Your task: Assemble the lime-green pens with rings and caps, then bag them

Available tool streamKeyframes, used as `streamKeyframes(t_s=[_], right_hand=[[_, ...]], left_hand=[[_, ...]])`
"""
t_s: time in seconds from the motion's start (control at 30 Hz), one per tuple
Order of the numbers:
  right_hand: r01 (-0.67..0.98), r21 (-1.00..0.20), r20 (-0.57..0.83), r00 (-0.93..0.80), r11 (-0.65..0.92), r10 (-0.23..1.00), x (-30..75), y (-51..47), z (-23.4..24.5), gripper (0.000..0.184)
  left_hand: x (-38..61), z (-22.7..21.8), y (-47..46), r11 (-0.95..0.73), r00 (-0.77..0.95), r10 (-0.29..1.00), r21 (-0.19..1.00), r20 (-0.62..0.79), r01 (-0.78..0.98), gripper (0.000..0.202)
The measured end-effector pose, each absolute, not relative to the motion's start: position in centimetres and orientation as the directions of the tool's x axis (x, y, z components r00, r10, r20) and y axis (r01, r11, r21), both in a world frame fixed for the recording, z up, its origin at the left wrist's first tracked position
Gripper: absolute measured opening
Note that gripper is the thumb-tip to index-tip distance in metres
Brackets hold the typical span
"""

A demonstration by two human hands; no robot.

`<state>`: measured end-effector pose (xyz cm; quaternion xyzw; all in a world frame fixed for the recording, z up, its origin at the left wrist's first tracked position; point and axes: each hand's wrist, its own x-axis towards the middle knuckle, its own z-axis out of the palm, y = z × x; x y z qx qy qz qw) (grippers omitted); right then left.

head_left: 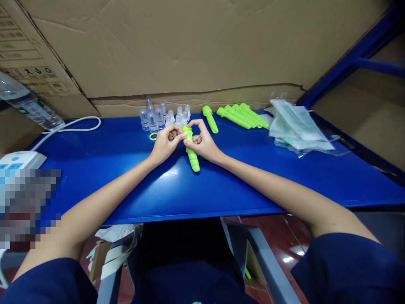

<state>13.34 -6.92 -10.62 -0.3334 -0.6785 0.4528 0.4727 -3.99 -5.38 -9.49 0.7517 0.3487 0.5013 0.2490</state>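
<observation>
A lime-green plastic tube (192,154) lies on the blue table (126,181) at the middle, pointing toward me. My left hand (165,144) pinches its far end from the left. My right hand (202,141) grips the same end from the right, fingers curled over it. A yellow rubber band (153,136) lies on the table just left of my left hand.
Several clear small vials (156,117) stand behind my hands. One green tube (210,119) and a row of several more (242,115) lie to the right. Clear plastic packets (297,126) are piled at far right. A white cable (79,124) and white device (19,159) sit left; cardboard (190,50) stands behind.
</observation>
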Motion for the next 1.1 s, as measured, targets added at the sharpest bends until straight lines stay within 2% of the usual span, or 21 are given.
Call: streamKeyframes(t_s=[0.17, 0.27, 0.57, 0.8, 1.1], right_hand=[[-0.003, -0.932, 0.344, -0.330, 0.364, 0.879, 13.33, -6.71, -10.86, 0.058], [-0.005, -0.932, 0.344, -0.327, 0.362, 0.880, 13.30, -6.63, -10.99, 0.055], [0.015, -0.916, 0.377, -0.314, 0.401, 0.872, 13.37, -6.93, -10.54, 0.048], [0.027, -0.906, 0.398, -0.292, 0.423, 0.870, 13.34, -7.15, -10.55, 0.047], [0.029, -0.903, 0.405, -0.276, 0.429, 0.872, 13.25, -7.53, -10.42, 0.046]], left_hand=[[-3.55, -9.77, -5.73, -0.637, 0.203, 0.771, 0.718, 0.604, 0.281, 0.010], [-3.62, -9.82, -5.63, -0.655, 0.166, 0.752, 0.690, 0.638, 0.308, 0.019], [-3.84, -9.52, -5.70, -0.716, 0.249, 0.695, 0.620, 0.675, 0.321, 0.015], [-3.89, -9.32, -5.74, -0.685, 0.224, 0.727, 0.665, 0.649, 0.298, 0.019], [-4.10, -9.25, -5.39, -0.675, 0.286, 0.737, 0.685, 0.612, 0.273, 0.018]])
